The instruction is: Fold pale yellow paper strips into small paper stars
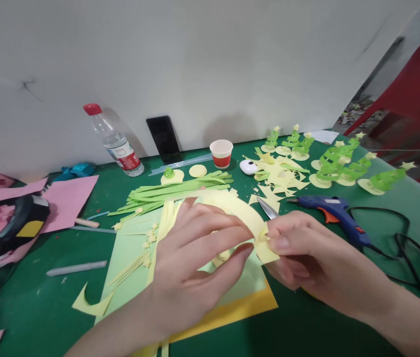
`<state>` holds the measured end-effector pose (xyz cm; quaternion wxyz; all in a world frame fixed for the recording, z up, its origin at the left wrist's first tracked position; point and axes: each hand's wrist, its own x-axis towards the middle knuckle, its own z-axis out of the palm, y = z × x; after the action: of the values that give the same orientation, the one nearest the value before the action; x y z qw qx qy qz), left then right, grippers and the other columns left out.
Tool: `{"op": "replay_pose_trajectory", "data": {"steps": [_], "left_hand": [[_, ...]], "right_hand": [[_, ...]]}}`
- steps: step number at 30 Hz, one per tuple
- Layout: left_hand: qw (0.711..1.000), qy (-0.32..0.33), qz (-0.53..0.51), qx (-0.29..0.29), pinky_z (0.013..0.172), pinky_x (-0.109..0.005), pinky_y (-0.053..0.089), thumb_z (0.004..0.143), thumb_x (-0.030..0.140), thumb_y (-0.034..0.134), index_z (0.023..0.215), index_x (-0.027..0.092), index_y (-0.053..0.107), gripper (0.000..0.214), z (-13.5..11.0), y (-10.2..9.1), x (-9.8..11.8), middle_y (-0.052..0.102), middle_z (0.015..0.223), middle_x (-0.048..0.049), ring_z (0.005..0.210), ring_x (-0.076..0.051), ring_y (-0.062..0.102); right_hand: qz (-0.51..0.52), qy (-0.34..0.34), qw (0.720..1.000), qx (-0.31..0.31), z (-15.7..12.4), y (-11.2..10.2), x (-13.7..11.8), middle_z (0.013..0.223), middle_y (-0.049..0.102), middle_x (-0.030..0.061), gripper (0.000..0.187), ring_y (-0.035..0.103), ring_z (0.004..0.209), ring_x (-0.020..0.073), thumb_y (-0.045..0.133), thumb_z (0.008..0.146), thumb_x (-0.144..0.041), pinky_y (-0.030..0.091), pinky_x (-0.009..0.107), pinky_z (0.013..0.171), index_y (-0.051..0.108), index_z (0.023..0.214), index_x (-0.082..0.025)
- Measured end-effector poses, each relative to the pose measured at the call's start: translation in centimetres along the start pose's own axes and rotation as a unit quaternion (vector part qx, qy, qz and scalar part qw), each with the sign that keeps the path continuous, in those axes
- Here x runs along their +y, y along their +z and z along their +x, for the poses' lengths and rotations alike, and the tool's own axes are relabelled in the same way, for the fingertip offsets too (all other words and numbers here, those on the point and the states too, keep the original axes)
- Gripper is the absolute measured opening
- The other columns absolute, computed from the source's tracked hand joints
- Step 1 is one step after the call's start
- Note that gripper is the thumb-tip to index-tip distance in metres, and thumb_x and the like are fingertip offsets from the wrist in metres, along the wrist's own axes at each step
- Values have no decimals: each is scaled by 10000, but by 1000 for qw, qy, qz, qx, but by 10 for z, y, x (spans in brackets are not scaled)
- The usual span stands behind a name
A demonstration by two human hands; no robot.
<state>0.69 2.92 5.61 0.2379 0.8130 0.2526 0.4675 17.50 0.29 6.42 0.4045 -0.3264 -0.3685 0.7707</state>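
A curved piece of pale yellow paper (241, 206) arcs between my hands above the stacked sheets. My left hand (198, 258) is closed on it, with thumb and fingertips near its right end. Thumb and index finger of my right hand (306, 248) pinch the small folded end. A silver scissor blade (267, 208) sticks out behind my right fingers, and a bit of yellow shows below that hand; the scissors' handles are mostly hidden. Under my left hand lie light green sheets (128, 253), a yellow sheet (232, 312), thin strips and tiny paper stars (151, 235).
Green paper strips (165, 191), a paper cup (221, 153), a phone (164, 139) and a bottle (116, 144) stand or lie toward the wall. Yellow scraps (280, 173), green spiral paper trees (332, 163) and a corded blue glue gun (332, 213) are right. Pink paper (70, 201) lies left.
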Motion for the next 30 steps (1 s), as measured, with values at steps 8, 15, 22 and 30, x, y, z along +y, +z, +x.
{"op": "replay_pose_trajectory", "data": {"steps": [8, 15, 22, 30], "left_hand": [[999, 40, 4, -22, 749, -295, 467, 738, 49, 699, 857, 272, 709, 253, 5, -9, 1, 759, 864, 17, 771, -167, 637], [994, -70, -74, 27, 959, -360, 446, 736, 56, 700, 728, 281, 698, 225, 5, -7, 5, 741, 711, 74, 612, -131, 641], [958, -239, -157, 0, 943, -389, 483, 695, 151, 736, 587, 235, 692, 145, 14, -3, 8, 725, 618, 49, 578, -157, 644], [957, -232, -163, -67, 755, -265, 518, 801, 129, 580, 718, 214, 679, 154, 13, -6, 7, 719, 696, 16, 730, -167, 672]], "right_hand": [[38, 85, 995, -26, 0, 3, -4, 393, 263, -90, 344, 185, 356, 34, 649, 678, -326, 117, 202, 371, 453, 448, -163], [-116, -19, 993, -1, -2, -1, -4, 476, 336, -63, 273, 261, 417, 60, 538, 814, -310, 184, 203, 384, 538, 587, -159], [-288, -214, 928, 103, -3, 4, -5, 634, 525, -21, 55, 459, 532, 83, 637, 736, -153, 370, 168, 436, 596, 726, -188], [-112, -151, 970, 153, 1, 4, 1, 430, 440, -75, 211, 365, 362, 36, 689, 674, -134, 270, 130, 331, 514, 564, -171]]}}
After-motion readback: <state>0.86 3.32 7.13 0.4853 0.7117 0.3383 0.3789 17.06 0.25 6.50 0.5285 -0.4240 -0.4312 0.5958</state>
